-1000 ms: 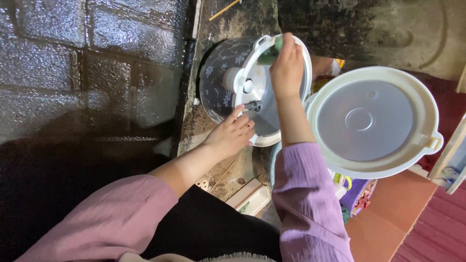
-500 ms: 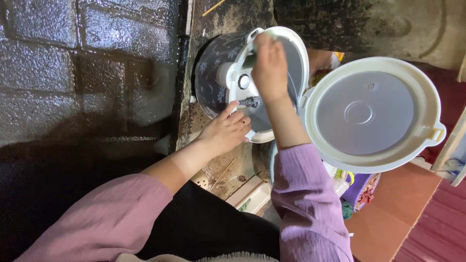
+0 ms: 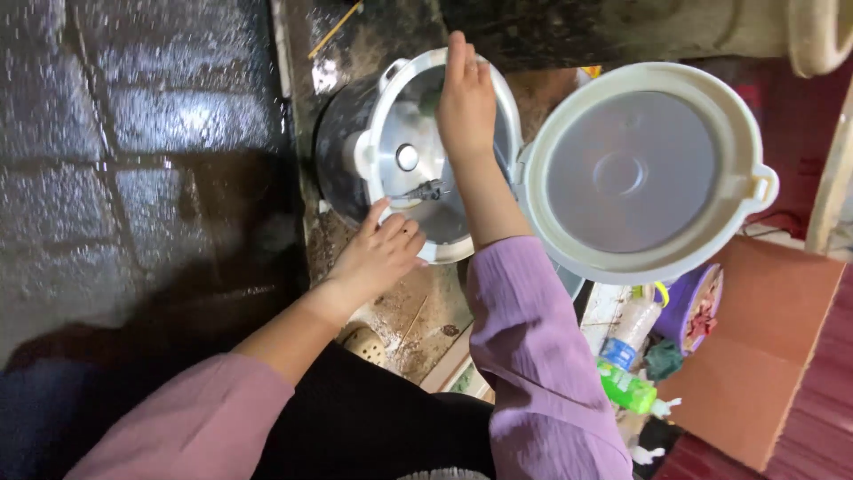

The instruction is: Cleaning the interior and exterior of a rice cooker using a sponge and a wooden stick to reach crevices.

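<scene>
While the rice cooker (image 3: 373,169) stands on a wet, dirty ledge (image 3: 391,302) beside dark wet paving (image 3: 133,178), its rim is gripped by the left hand (image 3: 378,258), fingers curled together on the near edge. Inside the metal bowl, the right hand (image 3: 466,102) is laid flat, its fingers held together; whether anything is held under it cannot be told. A black plug (image 3: 426,189) is seen lying in the bowl. The hinged white lid (image 3: 644,173) is swung open to the right, above 2 bottles (image 3: 626,356).
</scene>
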